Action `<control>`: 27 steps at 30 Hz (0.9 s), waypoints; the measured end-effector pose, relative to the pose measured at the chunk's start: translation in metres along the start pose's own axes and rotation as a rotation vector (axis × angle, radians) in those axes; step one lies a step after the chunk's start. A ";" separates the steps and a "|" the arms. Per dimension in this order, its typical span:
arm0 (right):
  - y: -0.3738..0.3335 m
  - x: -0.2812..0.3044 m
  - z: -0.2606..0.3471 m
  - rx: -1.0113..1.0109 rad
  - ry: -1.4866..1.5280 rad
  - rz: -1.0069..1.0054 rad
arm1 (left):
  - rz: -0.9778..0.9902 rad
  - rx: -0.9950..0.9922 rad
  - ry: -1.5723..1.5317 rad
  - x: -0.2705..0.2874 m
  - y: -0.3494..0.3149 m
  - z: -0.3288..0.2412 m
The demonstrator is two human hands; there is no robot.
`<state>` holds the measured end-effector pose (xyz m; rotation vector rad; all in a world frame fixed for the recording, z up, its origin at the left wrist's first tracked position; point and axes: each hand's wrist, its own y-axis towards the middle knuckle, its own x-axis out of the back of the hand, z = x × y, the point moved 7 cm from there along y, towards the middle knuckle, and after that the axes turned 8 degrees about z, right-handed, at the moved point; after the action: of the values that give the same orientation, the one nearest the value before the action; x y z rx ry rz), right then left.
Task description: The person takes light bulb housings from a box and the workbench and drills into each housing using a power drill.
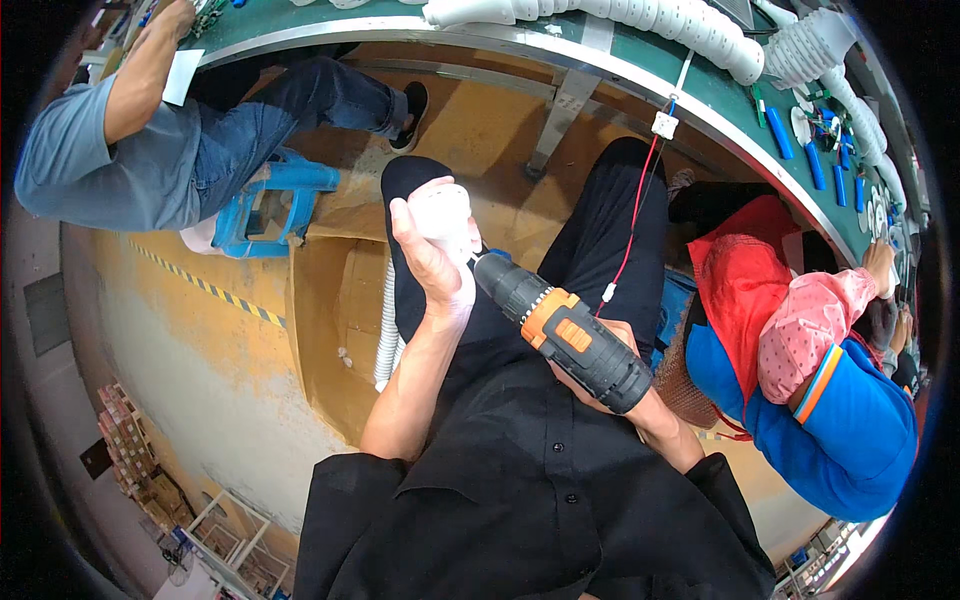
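Note:
My left hand (pixel 432 258) is closed around a white plastic part (pixel 441 210), held up above my left thigh. Glare washes out the part's details. An orange and black cordless drill (pixel 565 335) lies across my lap, its chuck pointing up and left at the part. The drill's tip meets or nearly meets the part's lower right side; I cannot tell which. My right hand (pixel 622 345) grips the drill from beneath, and the drill body hides most of its fingers.
A green workbench (pixel 400 12) curves along the far side, bearing stacked white cups (pixel 600 15) and blue cylindrical cells (pixel 779 133). A red wire with a white connector (pixel 663 125) hangs from its edge. A cardboard box (pixel 340 330) stands at my left. Co-workers sit on both sides, one near a blue stool (pixel 262 215).

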<state>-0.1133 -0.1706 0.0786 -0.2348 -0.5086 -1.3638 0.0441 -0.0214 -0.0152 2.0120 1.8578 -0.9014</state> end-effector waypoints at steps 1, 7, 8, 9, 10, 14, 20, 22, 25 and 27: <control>0.000 0.000 0.000 -0.001 0.000 0.000 | 0.007 -0.001 0.000 -0.001 0.000 0.000; 0.000 0.003 0.008 0.081 -0.062 -0.065 | 0.000 0.003 0.013 -0.002 -0.001 -0.002; -0.001 0.002 0.006 0.062 -0.046 -0.051 | 0.000 0.003 0.014 -0.002 -0.001 -0.001; -0.001 0.000 0.004 0.043 -0.029 -0.038 | 0.000 0.002 0.014 -0.001 -0.001 -0.001; -0.002 0.001 0.003 0.041 -0.031 -0.039 | 0.001 0.003 0.011 -0.001 -0.001 0.000; -0.004 -0.004 -0.005 -0.003 0.035 0.011 | 0.004 0.014 0.016 -0.002 -0.001 0.001; 0.003 0.000 0.003 0.014 0.011 -0.022 | -0.008 0.000 0.031 0.000 0.002 -0.006; -0.001 0.005 0.006 0.008 -0.017 -0.055 | 0.005 0.010 0.015 -0.008 0.005 -0.001; -0.017 0.000 -0.019 -0.313 0.380 -0.007 | -0.080 0.025 0.011 -0.013 0.003 0.000; -0.015 -0.008 -0.033 -0.493 0.673 0.028 | -0.105 0.094 -0.010 -0.007 0.010 0.001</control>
<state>-0.1223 -0.1812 0.0442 -0.1654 0.3963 -1.4261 0.0533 -0.0296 -0.0140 1.9751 1.9658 -1.0438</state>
